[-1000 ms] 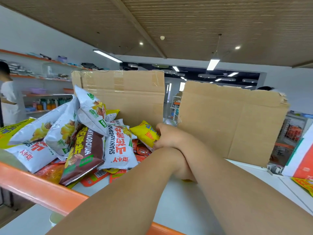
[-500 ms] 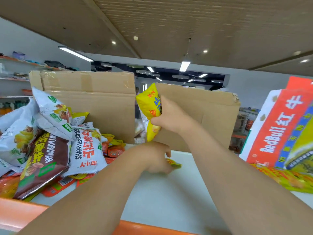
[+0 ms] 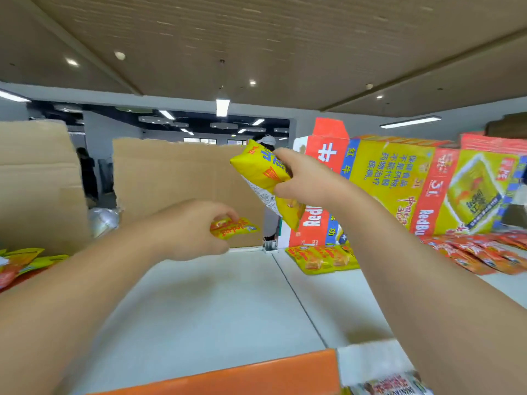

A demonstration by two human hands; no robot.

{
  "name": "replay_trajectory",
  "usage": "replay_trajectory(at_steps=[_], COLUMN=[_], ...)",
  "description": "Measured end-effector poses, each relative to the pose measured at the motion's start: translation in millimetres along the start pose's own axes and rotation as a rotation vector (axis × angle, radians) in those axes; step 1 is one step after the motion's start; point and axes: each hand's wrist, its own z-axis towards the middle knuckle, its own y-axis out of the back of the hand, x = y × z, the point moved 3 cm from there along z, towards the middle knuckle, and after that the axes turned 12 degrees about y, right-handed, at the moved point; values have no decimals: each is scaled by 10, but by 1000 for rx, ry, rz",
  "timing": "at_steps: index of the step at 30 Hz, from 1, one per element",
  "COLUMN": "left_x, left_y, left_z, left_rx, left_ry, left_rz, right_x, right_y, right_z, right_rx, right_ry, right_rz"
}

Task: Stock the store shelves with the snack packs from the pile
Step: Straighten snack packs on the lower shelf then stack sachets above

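While the right hand is gripping a puffy yellow snack bag well above the white shelf, the left hand is hovering lower down and nearer the shelf surface. The right fingers are curling round the bag's right edge, with the thumb pressing in from below, and the bag is hanging tilted, its top corner pointing up and left. It is sitting in front of the gap between the cardboard panel and the Red Bull carton. The left fingers are curling in tight and pinching a small yellow-and-red sachet at its left end (the print on it is too blurred to read). The sachet is sticking out to the right, clear of the shelf.

Flat yellow packs are lying on the shelf at the foot of the carton, and a row of orange-red packs is overlapping further right. At the far left edge, a few packs of the pile are showing beside a second cardboard sheet. An orange strip is running along the shelf's near edge.
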Motion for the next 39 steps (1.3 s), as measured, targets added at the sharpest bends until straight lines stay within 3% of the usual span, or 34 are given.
replay_trajectory(at_steps=[5,9,24,33,39], left_x=[-742,-1373,-3184,-3218,-2730], left_y=[-237,-537,-1440,-1714,-1452], left_z=[165,304,848,995,948], left_rx=[-8,-1,-96,-150,-187], left_ry=[-56,-63,110,234,412], left_rz=[-67,8,43,161,24], right_x=[-550,-1058,-2609,-2795,-2821], right_y=[474,787,1592,1505,1173], right_z=[-475,-808,-1408,-1126,-1130], right_rx=[-38,-33,-2,106,149], right_ry=[-68,-87,-96,-64,-4], right_rz=[-35,-15,-47,-44,10])
